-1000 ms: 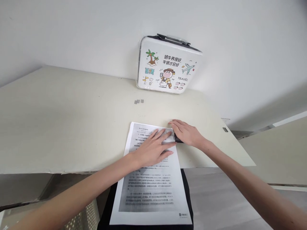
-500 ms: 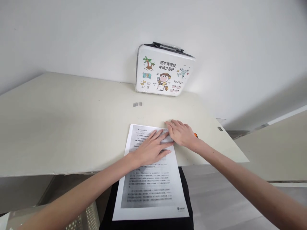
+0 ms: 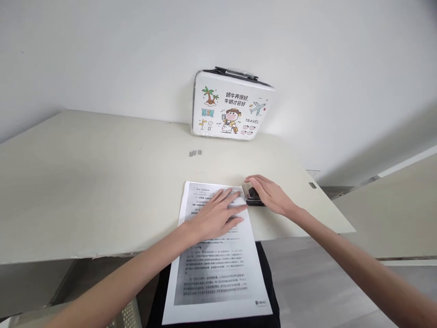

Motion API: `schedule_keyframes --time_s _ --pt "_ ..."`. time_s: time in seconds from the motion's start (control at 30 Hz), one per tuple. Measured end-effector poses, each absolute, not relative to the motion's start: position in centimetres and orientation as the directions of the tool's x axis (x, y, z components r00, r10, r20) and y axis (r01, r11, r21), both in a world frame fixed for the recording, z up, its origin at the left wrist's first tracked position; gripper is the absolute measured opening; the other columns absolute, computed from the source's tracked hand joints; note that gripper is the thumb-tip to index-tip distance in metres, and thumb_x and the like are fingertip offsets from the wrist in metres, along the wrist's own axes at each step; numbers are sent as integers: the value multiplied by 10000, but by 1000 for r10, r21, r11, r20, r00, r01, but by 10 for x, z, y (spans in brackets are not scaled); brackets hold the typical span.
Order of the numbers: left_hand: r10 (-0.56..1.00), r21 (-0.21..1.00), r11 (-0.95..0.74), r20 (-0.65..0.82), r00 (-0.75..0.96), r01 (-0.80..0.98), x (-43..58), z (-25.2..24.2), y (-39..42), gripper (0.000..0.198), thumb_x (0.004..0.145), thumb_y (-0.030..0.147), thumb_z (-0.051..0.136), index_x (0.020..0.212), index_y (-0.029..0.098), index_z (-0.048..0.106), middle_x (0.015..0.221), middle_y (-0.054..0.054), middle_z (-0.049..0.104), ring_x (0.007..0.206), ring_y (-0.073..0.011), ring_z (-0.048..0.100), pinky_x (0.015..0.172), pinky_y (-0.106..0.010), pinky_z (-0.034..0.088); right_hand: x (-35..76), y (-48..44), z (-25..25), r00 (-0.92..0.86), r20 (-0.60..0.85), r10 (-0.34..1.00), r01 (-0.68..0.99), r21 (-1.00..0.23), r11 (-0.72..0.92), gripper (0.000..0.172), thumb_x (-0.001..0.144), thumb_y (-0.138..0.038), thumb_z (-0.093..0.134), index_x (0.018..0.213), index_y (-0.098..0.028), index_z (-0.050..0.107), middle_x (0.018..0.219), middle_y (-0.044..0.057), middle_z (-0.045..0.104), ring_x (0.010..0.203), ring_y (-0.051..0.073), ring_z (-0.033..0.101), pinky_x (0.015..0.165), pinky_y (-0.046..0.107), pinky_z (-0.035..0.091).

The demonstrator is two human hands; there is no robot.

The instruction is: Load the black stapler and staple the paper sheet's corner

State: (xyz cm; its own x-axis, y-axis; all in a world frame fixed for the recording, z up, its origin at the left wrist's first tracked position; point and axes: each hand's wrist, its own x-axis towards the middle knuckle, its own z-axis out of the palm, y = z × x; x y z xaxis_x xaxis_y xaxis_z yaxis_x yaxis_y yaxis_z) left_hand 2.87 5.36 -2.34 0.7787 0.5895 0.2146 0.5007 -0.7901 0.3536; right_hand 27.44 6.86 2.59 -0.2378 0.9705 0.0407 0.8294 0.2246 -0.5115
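Sheets of printed paper (image 3: 211, 291) lie partly on the table and hang over its front edge above my lap. My left hand (image 3: 216, 214) rests flat on the upper part of the paper, fingers spread. Beside the paper's upper right edge is a black stapler (image 3: 254, 197), with its front end at the sheet's edge. My right hand (image 3: 273, 193) is curled over the stapler from the right and covers much of it.
A white case (image 3: 232, 105) with cartoon prints and a black handle leans against the wall at the table's back. Small grey staple strips (image 3: 195, 153) lie on the table (image 3: 102, 182). Another small grey piece (image 3: 312, 185) is near the right edge.
My right hand has shifted slightly right, away from the paper's corner, and more of the black stapler shows. My left hand stays on the paper. The view has tilted a little.
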Motion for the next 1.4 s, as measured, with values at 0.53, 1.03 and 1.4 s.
schedule_keyframes --time_s 0.53,1.03,1.4 --pt "601 333 -778 149 785 532 27 -14 55 483 1124 480 345 1526 311 552 1727 -7 297 1626 -249 141 1323 -485 187 371 31 -27 20 159 987 768 -635 87 460 939 -655 598 1169 -258 633 1120 83 736 932 270 685 752 368 549" --pt "560 213 -827 254 788 519 131 -24 144 443 1109 381 347 1382 257 674 1607 -53 506 1533 -276 391 1280 -498 283 395 34 -26 253 181 950 369 -926 78 428 851 -601 744 1055 -225 723 923 32 688 835 212 570 731 316 453" --pt "611 279 -780 148 778 560 98 -4 89 515 1090 513 421 1547 289 501 1649 -47 442 1567 -329 303 1252 -552 342 395 35 -23 315 190 930 131 -979 155 431 853 -555 768 1129 -227 722 1149 74 742 1112 281 638 965 384 492"
